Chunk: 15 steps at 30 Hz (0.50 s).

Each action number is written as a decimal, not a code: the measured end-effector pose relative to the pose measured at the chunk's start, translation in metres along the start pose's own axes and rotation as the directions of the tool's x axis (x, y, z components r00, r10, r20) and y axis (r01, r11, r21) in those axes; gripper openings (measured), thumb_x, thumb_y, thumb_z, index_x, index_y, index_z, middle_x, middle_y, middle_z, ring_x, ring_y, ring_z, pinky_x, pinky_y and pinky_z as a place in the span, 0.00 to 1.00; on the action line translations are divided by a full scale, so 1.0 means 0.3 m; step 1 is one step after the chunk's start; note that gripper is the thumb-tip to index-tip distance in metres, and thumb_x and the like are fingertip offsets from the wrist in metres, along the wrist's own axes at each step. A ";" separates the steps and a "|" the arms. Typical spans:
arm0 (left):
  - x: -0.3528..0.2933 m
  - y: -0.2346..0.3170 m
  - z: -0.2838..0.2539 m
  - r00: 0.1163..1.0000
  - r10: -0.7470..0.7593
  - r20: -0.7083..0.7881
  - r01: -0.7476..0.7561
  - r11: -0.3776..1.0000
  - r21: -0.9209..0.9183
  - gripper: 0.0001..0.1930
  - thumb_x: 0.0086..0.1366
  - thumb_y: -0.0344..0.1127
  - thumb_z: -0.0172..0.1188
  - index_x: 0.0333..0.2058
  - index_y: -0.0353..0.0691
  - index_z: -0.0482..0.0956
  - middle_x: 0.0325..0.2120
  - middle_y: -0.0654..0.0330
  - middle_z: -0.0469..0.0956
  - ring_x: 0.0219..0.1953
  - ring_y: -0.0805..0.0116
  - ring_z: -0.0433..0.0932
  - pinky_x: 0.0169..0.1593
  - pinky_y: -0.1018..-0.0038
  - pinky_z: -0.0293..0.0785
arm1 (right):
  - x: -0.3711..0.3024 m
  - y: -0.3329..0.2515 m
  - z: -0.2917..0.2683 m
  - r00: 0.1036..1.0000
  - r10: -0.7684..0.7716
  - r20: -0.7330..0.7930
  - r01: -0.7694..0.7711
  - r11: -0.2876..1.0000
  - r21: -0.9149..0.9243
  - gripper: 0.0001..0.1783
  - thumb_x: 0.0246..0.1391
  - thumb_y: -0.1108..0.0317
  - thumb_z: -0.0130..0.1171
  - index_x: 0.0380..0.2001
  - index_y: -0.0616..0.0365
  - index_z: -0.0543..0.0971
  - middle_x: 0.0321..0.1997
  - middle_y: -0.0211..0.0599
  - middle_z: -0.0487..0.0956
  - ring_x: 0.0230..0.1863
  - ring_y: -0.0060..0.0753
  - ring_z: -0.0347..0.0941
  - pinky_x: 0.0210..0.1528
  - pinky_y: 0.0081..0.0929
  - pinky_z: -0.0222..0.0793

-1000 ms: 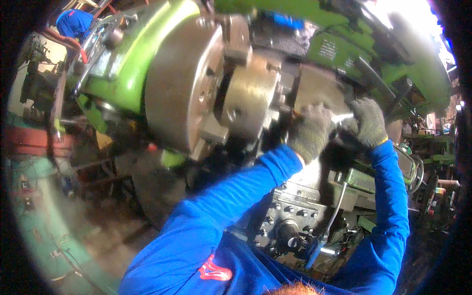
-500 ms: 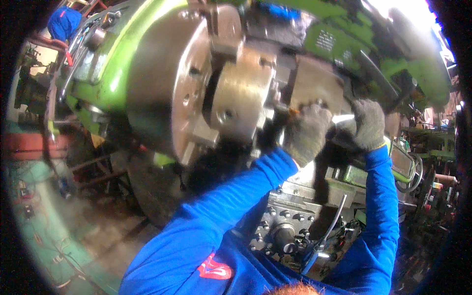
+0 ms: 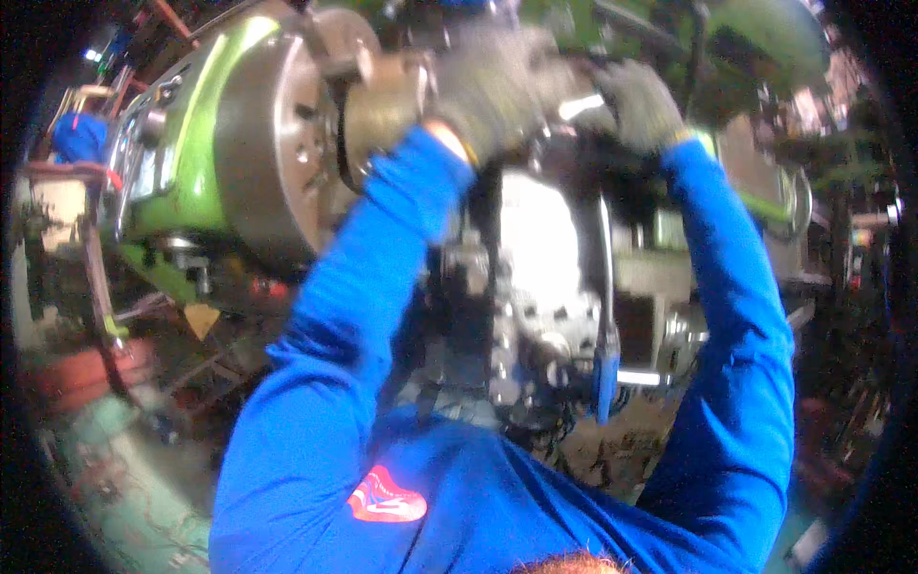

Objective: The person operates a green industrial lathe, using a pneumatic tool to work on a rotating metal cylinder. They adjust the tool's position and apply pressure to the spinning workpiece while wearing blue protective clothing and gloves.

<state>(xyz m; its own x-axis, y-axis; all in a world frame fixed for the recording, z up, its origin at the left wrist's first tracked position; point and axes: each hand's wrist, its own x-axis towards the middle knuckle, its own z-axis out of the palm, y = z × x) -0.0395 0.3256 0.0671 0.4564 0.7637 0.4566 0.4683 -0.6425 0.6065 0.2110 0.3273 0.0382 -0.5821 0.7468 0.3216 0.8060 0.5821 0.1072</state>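
Observation:
Both my hands wear grey work gloves and reach over the carriage of a large green lathe. My left hand [image 3: 502, 91] is smeared by motion and hovers just right of a brass-coloured cylindrical workpiece [image 3: 382, 105]; its fingers cannot be made out. A big round steel chuck [image 3: 253, 143] stands left of that workpiece. Curled fingers show on my right hand [image 3: 639, 105], closed beside a short, bright metal piece [image 3: 581, 106] between the two hands. What lies inside the right fist is hidden.
The green headstock [image 3: 196, 182] rises at the left. Below my hands is the shiny carriage slide [image 3: 540, 239], with a blue-handled piece [image 3: 605, 387] lower down. A handwheel [image 3: 801, 201] stands at the right. A red object [image 3: 96, 373] sits on the far-left floor.
The view has shifted, so the lathe sits higher and further left in it. My left hand has moved closer to the workpiece and now covers part of it; the hands are further apart.

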 end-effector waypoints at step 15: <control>0.016 0.003 0.226 0.915 -0.032 0.403 -0.054 0.978 0.201 0.21 0.59 0.43 0.65 0.52 0.46 0.81 0.41 0.51 0.80 0.47 0.52 0.79 0.54 0.63 0.74 | 0.001 -0.012 -0.023 0.972 0.168 0.162 -0.178 0.983 0.045 0.29 0.61 0.39 0.52 0.35 0.55 0.83 0.36 0.54 0.82 0.41 0.62 0.79 0.45 0.54 0.73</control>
<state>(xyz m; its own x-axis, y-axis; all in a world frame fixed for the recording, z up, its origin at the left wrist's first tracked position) 0.0144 0.3245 0.0255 0.7075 0.6936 0.1357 0.5853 -0.6827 0.4375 0.2088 0.3232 0.0443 -0.4478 0.8763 0.1779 0.8909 0.4541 0.0056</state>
